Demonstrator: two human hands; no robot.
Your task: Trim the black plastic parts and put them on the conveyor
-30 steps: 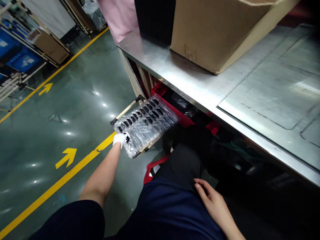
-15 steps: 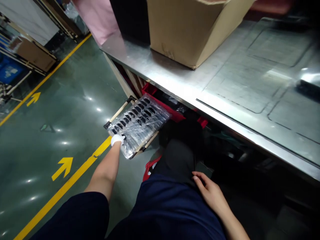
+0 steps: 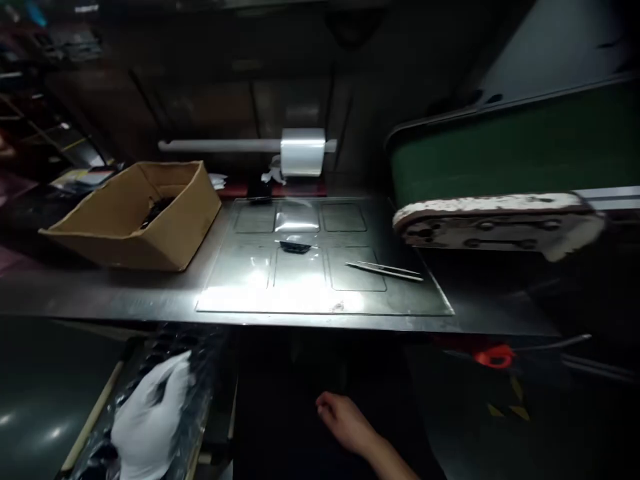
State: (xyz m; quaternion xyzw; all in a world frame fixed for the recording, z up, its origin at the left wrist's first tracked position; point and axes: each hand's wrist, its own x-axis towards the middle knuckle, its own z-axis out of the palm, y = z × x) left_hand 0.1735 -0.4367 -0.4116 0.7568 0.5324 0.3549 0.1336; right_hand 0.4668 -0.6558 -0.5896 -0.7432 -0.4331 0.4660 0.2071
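My left hand [image 3: 150, 417], in a white glove, is at the lower left over a clear plastic tray [image 3: 197, 400] of small black parts. Its thumb and forefinger come together as in a pinch; what is between them, if anything, does not show. My bare right hand [image 3: 345, 420] hangs in front of my dark lap below the bench edge, fingers curled and nothing visible in them. On the bench a small black part [image 3: 295, 247] lies on a clear marked sheet [image 3: 250, 300], with metal tweezers [image 3: 385, 270] to its right.
A cardboard box [image 3: 165, 243] with dark contents stands at the bench's left. Behind the sheet, a white roll [image 3: 303, 152] sits on a rod. A green machine with a worn white edge [image 3: 490, 203] juts over the right side. An orange-red handle [image 3: 495, 356] shows below the bench edge.
My view has swung from the floor and tray up to the bench top. The gloved left hand stays at the tray, now with thumb and forefinger visible. My right hand remains low by my lap.
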